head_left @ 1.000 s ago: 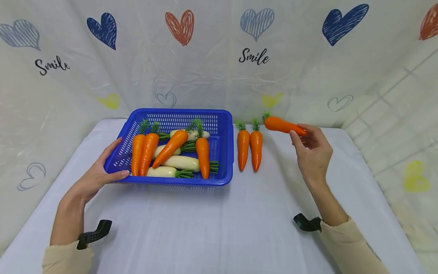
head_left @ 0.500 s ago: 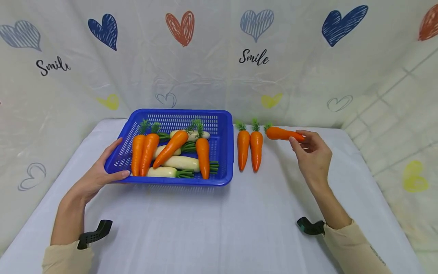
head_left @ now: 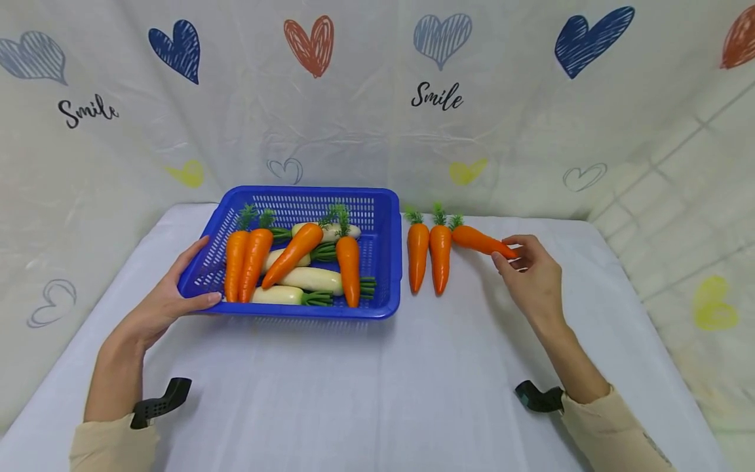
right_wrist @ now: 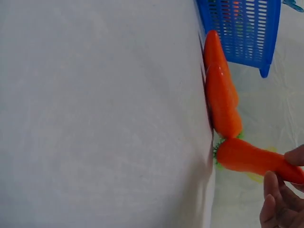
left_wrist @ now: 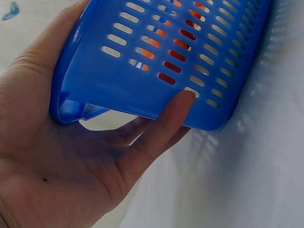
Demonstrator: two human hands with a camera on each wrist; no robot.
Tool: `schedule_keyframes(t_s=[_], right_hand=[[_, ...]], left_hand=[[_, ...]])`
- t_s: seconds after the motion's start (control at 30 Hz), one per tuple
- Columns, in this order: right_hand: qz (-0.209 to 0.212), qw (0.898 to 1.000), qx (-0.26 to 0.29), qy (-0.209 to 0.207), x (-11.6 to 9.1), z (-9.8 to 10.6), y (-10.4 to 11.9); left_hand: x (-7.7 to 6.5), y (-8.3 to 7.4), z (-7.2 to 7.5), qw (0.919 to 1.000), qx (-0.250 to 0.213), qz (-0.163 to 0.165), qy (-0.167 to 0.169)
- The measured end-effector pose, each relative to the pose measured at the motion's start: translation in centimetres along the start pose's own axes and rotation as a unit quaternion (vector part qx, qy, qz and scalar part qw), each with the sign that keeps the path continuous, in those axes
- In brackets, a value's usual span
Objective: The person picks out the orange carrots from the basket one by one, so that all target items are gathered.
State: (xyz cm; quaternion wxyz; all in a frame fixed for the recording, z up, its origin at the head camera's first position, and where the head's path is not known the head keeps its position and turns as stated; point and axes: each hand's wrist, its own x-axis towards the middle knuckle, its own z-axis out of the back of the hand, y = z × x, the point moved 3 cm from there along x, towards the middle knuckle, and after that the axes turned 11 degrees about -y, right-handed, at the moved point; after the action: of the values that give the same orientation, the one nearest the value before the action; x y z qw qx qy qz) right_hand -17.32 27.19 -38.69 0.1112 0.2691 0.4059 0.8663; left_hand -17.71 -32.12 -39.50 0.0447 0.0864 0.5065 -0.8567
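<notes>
My left hand [head_left: 162,303] grips the left front corner of a blue plastic basket [head_left: 307,313], thumb on the rim. In the left wrist view the fingers [left_wrist: 161,130] reach along the slotted outer wall. Inside lie several carrots [head_left: 350,272] and several white radishes [head_left: 312,280] with green stems. At the right, my right hand [head_left: 537,278] pinches the narrow tip of a carrot [head_left: 480,240]. That carrot lies slantwise, its leafy end beside two carrots [head_left: 439,259] on the cloth. In the right wrist view its thick end seems to meet the nearest one.
A white cloth [head_left: 377,393] covers the table. Behind it hangs a pale curtain [head_left: 366,124] printed with hearts and "Smile". The basket's right wall stands close to the two loose carrots. A black wrist camera [head_left: 162,401] sits on each forearm.
My right hand has lowered the held carrot and brought it slightly left, its leafy end now beside the two loose carrots. The left hand and basket have stayed put.
</notes>
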Motion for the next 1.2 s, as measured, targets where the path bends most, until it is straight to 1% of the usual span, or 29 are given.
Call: schedule_keyframes(t_s=[0.07,0.13,0.2,0.27,0.3,0.37,0.47,0.6,0.83,1.2], right_hand=[[-0.003,0.999,-0.03,0.042,-0.1,0.0,-0.1],[-0.009,0.994,-0.052,0.091,0.0,-0.1,-0.2],[-0.019,0.986,-0.071,0.149,0.0,-0.3,-0.5],[-0.032,0.975,-0.087,0.201,0.1,-0.6,-0.9],[-0.039,0.97,-0.093,0.222,0.1,-0.8,-1.1],[-0.052,0.961,-0.103,0.252,0.2,-1.1,-1.5],[-0.063,0.955,-0.107,0.268,0.3,-1.3,-1.7],[-0.059,0.954,-0.102,0.274,0.3,-1.5,-1.9],[-0.058,0.949,-0.089,0.295,0.4,-1.8,-2.2],[-0.063,0.946,-0.038,0.315,0.5,-2.5,-2.0]], left_hand=[[0.0,0.0,0.0,1.0,-0.002,0.001,-0.001],[0.1,0.0,0.0,1.0,-0.006,0.001,-0.002],[0.0,0.0,0.0,1.0,-0.009,0.002,-0.001],[0.0,0.0,0.0,0.9999,-0.013,0.001,0.0],[0.0,0.0,0.0,0.9999,-0.014,0.0,0.0],[0.0,0.0,0.0,0.9999,-0.013,-0.001,0.0],[0.0,0.0,-0.1,0.9999,-0.011,-0.003,-0.003],[0.0,-0.1,-0.1,0.9999,-0.012,-0.001,-0.004],[0.0,-0.2,-0.1,0.9999,-0.016,-0.001,-0.003],[-0.2,-0.2,-0.1,0.9998,-0.019,0.004,-0.004]])
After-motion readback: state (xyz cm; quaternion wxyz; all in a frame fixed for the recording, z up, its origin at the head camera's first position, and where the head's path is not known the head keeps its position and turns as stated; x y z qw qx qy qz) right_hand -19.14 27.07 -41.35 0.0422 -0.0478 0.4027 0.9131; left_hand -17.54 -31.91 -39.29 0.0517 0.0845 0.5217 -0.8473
